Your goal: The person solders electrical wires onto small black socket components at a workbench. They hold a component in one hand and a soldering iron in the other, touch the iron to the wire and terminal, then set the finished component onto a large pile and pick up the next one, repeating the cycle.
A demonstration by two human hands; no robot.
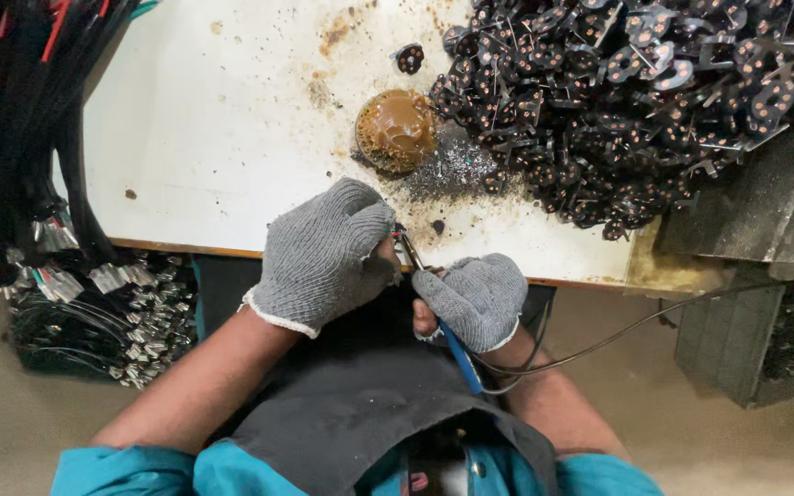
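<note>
My left hand (323,253), in a grey knit glove, is closed at the white table's near edge (195,246); it seems to pinch a small part at its fingertips, but the glove hides it. My right hand (475,296), also gloved, grips a soldering iron (459,354) with a blue handle. The iron's tip points up towards the left hand's fingers. Its black cord (618,335) trails off to the right. A round tin of brown flux paste (395,129) stands just beyond the hands.
A large heap of small black round circuit parts with copper pads (636,92) covers the table's back right. Bundles of black wires with stripped ends (94,294) hang at the left. A grey metal block (765,202) stands at the right. Solder specks lie near the tin.
</note>
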